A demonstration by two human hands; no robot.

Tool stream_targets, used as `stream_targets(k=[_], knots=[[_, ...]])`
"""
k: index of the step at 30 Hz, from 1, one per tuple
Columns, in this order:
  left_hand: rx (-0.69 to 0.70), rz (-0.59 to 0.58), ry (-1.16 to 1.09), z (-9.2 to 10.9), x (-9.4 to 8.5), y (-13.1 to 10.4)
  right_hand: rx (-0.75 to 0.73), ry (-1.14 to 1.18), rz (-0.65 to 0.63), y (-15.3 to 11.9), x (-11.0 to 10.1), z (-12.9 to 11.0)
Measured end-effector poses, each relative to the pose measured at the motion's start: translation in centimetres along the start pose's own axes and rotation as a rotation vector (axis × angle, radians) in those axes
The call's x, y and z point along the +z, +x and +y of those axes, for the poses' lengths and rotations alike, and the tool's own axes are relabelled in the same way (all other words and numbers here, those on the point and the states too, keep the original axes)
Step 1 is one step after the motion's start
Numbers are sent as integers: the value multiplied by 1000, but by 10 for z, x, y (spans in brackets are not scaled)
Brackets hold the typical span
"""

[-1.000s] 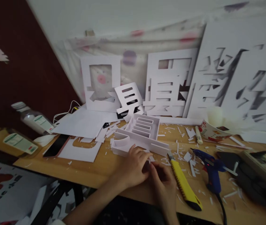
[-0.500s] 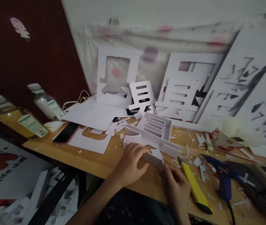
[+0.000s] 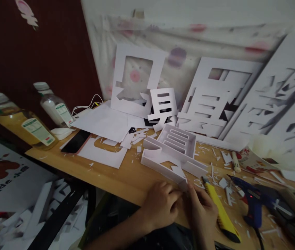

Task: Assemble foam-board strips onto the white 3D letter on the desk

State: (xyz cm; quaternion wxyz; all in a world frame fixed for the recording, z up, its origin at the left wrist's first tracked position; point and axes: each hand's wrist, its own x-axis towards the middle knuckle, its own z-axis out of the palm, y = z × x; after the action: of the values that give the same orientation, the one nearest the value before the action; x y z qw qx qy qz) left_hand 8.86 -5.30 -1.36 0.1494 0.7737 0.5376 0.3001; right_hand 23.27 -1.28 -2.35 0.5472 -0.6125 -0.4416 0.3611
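A white foam-board letter with raised side walls point(image 3: 170, 158) lies on the wooden table in front of me. My right hand point(image 3: 202, 205) pinches the wall strip at its near right corner. Just left of that, my left hand point(image 3: 163, 201) is closed near the table's front edge, its fingertips close to the same corner; whatever is between them is too small to make out. A yellow utility knife point(image 3: 220, 211) lies right of my right hand. Farther right is a blue glue gun point(image 3: 253, 201) with a red light on.
Two bottles point(image 3: 27, 125) and a phone point(image 3: 76, 141) are at the left. Cut-out white boards point(image 3: 207, 100) lean on the covered wall. White scraps point(image 3: 227, 158) and a glue stick point(image 3: 236, 161) lie on the right side of the table point(image 3: 111, 177).
My left hand has moved off the letter's near wall, down and right toward my right hand. My right hand stays at the corner. The view has shifted slightly.
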Motion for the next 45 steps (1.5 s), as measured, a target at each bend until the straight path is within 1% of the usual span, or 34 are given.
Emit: stream_targets(k=[3, 5, 9, 15, 25, 32, 45], knots=[[2, -78, 28, 1, -3, 1, 6, 3, -8, 0, -1, 3], [-7, -97, 25, 2, -5, 2, 6, 14, -22, -1, -1, 4], [-23, -100, 13, 3, -7, 2, 7, 44, -45, -1, 0, 4], [-10, -115, 22, 4, -7, 2, 8, 56, -58, -1, 0, 4], [-11, -127, 14, 1, -6, 2, -8, 42, -47, -1, -1, 9], [-12, -138, 17, 0, -8, 2, -2, 65, -41, -3, 1, 8], [-13, -132, -6, 2, -9, 4, 26, 39, -50, -3, -2, 1]])
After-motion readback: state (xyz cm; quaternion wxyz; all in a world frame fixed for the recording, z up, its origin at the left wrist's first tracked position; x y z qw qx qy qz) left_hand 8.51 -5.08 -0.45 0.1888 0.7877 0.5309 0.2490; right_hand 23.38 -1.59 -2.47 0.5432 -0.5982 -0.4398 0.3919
